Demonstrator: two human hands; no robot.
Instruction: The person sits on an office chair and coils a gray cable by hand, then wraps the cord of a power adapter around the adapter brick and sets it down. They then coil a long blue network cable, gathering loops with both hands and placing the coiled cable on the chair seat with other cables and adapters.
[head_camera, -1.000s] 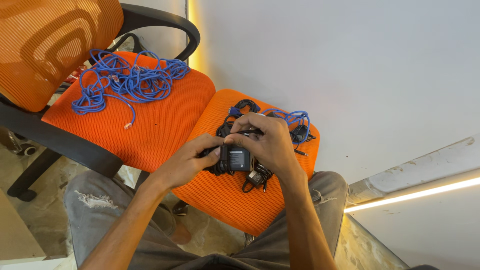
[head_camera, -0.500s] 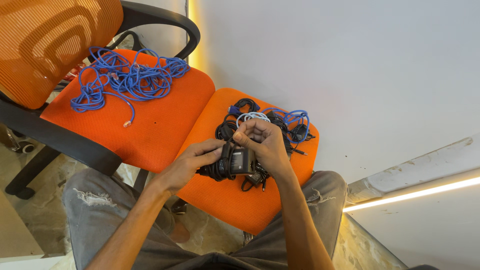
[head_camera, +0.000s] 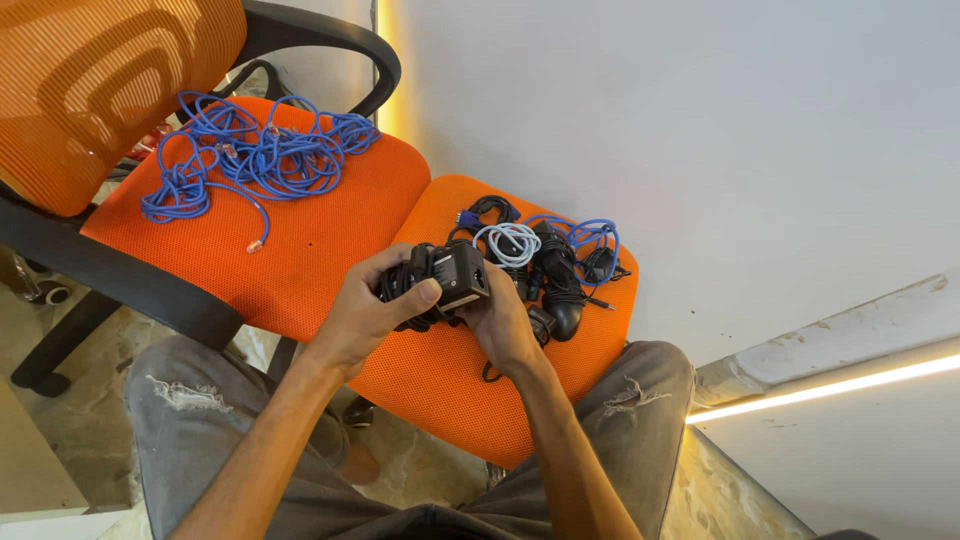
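Hands have come up off the heap: a moment ago both were pressed down into the tangle on the smaller orange seat, and now the black power adapter (head_camera: 458, 276) sits lifted between them, clear of the pile and tilted so its broad face looks up at the person. The left hand (head_camera: 375, 305) is wrapped round the adapter's near end together with a bunch of its black cord (head_camera: 408, 300), thumb pressed across the top and fingers curled underneath. The right hand (head_camera: 505, 322) cups the other end from below; its fingertips are hidden behind the block, so I cannot tell how tightly it pinches. What has been left behind lies just beyond the hands on the orange stool seat (head_camera: 590, 340): a coiled white cable (head_camera: 507, 243), a loose blue cable (head_camera: 590, 238) and several black leads and plugs (head_camera: 560, 290), all touching one another in one heap. To my eye the adapter has been singled out from that heap, though some of its cord seems to trail back toward it, so it may not be fully free. On the orange office chair (head_camera: 320, 240) to the left, well apart from the hands, the big tangle of blue network cable (head_camera: 250, 155) lies where it did.
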